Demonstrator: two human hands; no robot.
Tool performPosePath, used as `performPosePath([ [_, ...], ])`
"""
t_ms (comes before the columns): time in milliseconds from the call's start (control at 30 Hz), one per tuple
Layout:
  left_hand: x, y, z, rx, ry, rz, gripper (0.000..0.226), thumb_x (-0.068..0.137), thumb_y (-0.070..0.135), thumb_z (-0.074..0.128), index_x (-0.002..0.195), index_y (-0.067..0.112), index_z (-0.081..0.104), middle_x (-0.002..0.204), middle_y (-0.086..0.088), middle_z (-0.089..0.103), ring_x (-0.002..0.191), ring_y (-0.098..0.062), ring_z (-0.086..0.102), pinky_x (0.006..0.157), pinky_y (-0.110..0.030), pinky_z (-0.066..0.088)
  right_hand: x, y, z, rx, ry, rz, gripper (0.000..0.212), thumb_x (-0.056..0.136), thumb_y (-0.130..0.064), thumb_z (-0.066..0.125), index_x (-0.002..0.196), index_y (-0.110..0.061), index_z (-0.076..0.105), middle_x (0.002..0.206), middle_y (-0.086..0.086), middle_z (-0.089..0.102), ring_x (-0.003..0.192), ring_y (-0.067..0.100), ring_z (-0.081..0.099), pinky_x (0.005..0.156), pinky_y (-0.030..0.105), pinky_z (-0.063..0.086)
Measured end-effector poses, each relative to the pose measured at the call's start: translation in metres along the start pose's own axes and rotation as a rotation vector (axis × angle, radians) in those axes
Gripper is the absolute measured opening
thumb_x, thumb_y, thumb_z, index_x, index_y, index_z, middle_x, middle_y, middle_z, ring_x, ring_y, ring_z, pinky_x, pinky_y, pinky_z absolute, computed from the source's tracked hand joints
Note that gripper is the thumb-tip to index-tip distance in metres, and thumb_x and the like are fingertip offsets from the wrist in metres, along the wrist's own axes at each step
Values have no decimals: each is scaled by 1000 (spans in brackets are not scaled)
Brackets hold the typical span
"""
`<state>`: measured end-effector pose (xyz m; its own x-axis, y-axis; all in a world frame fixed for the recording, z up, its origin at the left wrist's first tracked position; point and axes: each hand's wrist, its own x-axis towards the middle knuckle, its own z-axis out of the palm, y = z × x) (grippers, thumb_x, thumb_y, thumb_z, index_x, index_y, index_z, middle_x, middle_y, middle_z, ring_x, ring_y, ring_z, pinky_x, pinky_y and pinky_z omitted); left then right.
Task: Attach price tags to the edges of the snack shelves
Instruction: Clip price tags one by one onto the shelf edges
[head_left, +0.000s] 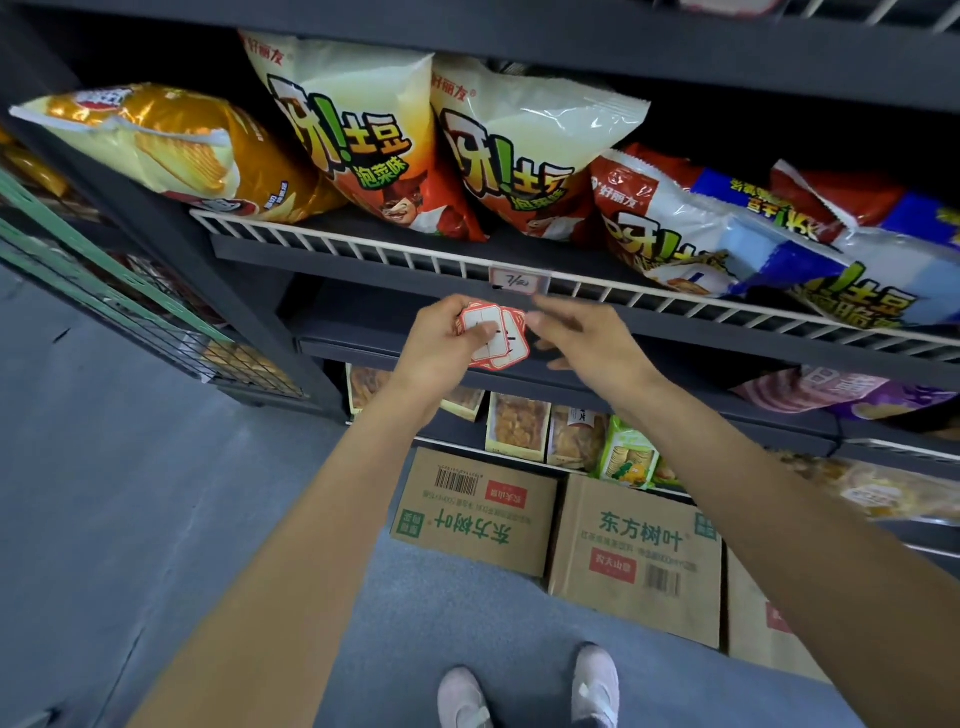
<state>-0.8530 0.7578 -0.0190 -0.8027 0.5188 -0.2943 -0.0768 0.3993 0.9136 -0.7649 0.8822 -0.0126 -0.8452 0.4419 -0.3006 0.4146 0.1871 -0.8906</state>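
My left hand (441, 345) grips a small stack of red-and-white price tags (501, 340) in front of the dark snack shelf. My right hand (587, 338) hovers just right of the stack, fingers loosely spread, fingertips near the tags' right edge; I cannot tell whether they touch. One price tag in a clear holder (514, 280) hangs on the white wire rail (363, 249) at the shelf's front edge, directly above my hands. Chip bags (363, 140) fill the shelf behind the rail.
A lower shelf holds boxed snacks (519, 426). Cardboard boxes (478, 514) stand on the grey floor under it. A green-framed wire rack (130, 301) stands to the left. My shoes (595, 680) show at the bottom.
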Motion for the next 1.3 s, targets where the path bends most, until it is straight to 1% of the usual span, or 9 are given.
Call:
performPosePath([
  [100, -12, 9, 16, 6, -53, 29, 20, 92, 7, 54, 111, 6, 58, 104, -8, 63, 98, -21, 62, 84, -29, 52, -17, 0, -14, 107, 39, -53, 20, 94, -15, 53, 109, -13, 67, 94, 0, 69, 83, 8, 62, 65, 13, 49],
  [200, -25, 20, 39, 147, -94, 128, 21, 92, 9, 54, 113, 6, 56, 105, -6, 61, 94, -16, 58, 78, -22, 48, -38, 11, -35, 112, 130, -89, 14, 90, -9, 58, 92, -15, 70, 85, -2, 69, 76, 6, 61, 60, 11, 48],
  [300, -40, 33, 72, 292, -133, 177, 27, 91, 12, 56, 118, 8, 54, 114, -8, 60, 102, -19, 59, 86, -29, 49, -66, 27, -65, 160, 156, -53, 18, 88, -9, 61, 79, -23, 69, 77, -6, 70, 73, 5, 63, 60, 15, 49],
  [400, -60, 48, 115, 379, -180, 207, 27, 91, 17, 57, 117, 10, 56, 116, -10, 60, 105, -22, 59, 90, -35, 49, -100, 43, -105, 210, 183, -19, 12, 88, -9, 61, 82, -16, 69, 74, -3, 69, 65, 0, 62, 52, 11, 44],
  [600, -114, 69, 216, 371, -175, 273, 20, 90, 14, 57, 109, 5, 60, 106, -12, 64, 97, -25, 61, 79, -34, 47, -161, 84, -193, 248, 211, 30, 14, 83, -8, 67, 72, -16, 64, 58, -5, 64, 52, 0, 55, 41, 9, 33],
  [967, -166, 82, 335, 310, -158, 299, 16, 92, 16, 54, 101, 4, 60, 96, -6, 64, 87, -20, 59, 65, -25, 38, -217, 141, -290, 299, 350, 74, 26, 73, -3, 76, 76, -16, 54, 55, -5, 58, 48, 4, 54, 49, 18, 39],
  [1133, -175, 86, 380, 267, -161, 287, 19, 92, 18, 55, 106, 6, 62, 101, -9, 66, 90, -20, 60, 67, -25, 39, -234, 158, -325, 239, 391, 27, 22, 74, -7, 76, 87, -18, 65, 68, 12, 63, 58, 12, 58, 56, 19, 48],
  [1233, -174, 97, 419, 264, -153, 313, 16, 92, 18, 55, 100, 6, 61, 95, -5, 64, 84, -17, 58, 60, -16, 38, -242, 178, -360, 241, 431, -13, 16, 81, -6, 69, 94, -16, 72, 59, -6, 65, 50, -2, 53, 49, 11, 42],
  [1300, -174, 109, 449, 271, -141, 332, 7, 93, 17, 54, 91, 11, 56, 89, -1, 59, 80, -13, 53, 55, -11, 36, -245, 193, -392, 268, 480, 0, 11, 84, -6, 66, 89, -14, 72, 60, -7, 64, 49, -2, 51, 49, 12, 42],
])
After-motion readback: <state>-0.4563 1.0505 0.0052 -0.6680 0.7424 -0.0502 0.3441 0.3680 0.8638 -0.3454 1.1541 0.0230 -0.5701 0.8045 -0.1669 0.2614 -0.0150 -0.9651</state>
